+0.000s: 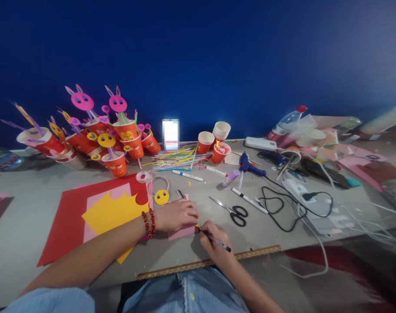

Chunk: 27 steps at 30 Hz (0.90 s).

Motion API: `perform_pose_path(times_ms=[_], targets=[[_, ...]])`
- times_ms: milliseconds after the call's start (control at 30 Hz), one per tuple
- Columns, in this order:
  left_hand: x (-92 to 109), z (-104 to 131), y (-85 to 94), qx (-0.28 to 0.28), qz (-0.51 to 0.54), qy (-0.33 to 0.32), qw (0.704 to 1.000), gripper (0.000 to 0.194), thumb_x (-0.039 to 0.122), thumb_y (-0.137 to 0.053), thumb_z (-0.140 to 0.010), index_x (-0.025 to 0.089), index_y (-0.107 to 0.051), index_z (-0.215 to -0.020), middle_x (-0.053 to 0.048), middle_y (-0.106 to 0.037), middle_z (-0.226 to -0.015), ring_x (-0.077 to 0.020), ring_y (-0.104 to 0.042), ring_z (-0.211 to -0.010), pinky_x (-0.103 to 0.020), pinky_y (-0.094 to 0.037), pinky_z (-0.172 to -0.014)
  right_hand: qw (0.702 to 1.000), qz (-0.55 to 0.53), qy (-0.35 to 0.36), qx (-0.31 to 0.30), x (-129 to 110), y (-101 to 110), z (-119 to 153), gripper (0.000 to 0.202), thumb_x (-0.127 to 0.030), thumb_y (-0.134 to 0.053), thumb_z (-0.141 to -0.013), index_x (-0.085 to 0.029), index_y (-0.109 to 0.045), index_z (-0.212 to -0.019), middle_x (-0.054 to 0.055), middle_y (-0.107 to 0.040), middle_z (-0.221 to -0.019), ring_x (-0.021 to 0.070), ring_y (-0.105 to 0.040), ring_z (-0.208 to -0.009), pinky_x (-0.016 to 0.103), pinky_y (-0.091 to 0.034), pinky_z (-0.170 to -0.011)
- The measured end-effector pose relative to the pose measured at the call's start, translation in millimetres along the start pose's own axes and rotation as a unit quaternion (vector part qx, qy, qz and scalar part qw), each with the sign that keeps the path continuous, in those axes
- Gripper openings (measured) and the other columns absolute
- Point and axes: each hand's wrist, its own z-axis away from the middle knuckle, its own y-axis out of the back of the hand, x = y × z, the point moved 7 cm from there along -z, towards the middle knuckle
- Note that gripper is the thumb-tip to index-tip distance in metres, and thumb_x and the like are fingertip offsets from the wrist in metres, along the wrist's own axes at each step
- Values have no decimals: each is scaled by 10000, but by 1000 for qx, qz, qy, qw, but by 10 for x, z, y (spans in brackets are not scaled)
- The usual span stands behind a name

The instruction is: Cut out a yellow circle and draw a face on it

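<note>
My left hand point(176, 216), with a red bead bracelet point(149, 224) at the wrist, rests palm down on a piece of pink paper point(181, 233); its fingers lie over the paper, not wrapped round it. In my right hand point(216, 243) is a black pen point(220, 244), its tip down by the paper's right edge. A tiny bit of yellow paper point(197, 225) shows between both hands. Just beyond my left hand lies a yellow smiley disc point(162, 197). Yellow paper point(115, 213) with scalloped cut-outs lies left of it, over red paper point(67, 217).
Black-handled scissors point(239, 215), a white marker point(249, 200) and a blue glue gun point(250, 166) lie to the right. Cables and a power strip point(310, 204) stretch farther right. Decorated red paper cups point(115, 164) stand back left. A patterned strip point(191, 264) runs along the front edge.
</note>
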Motion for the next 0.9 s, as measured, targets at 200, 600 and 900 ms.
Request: perform_pose_path(times_ms=[200,600,900], targets=[[-1,0,-7,3,-1,-4,1000,221,173,-533,-936,237,-645,-1116,-47,-687,-1113,-225,-536,-1098,-363,-386,-947,1000,-8,1,-4,10,1,25,107,-153,-463,-804,-217,-538,-762,-28,-540,-584,147,-528,-535,226,-382,-537],[-14,16,-21,11,1,-2,1000,241,162,-553,-917,237,-641,-1129,-39,-685,-1125,-219,-540,-1101,-360,-388,-940,1000,-12,-3,-3,14,68,120,112,-172,-455,-834,-217,-530,-764,-44,-497,-560,141,-502,-520,231,-369,-529],[27,28,-12,12,-15,2,1000,216,156,-537,-932,210,-634,-1117,-34,-682,-1133,-217,-539,-1077,-348,-391,-916,999,-38,16,3,-35,145,138,193,-184,-461,-936,-214,-593,-1072,49,-674,-872,178,-648,-782,257,-500,-699]])
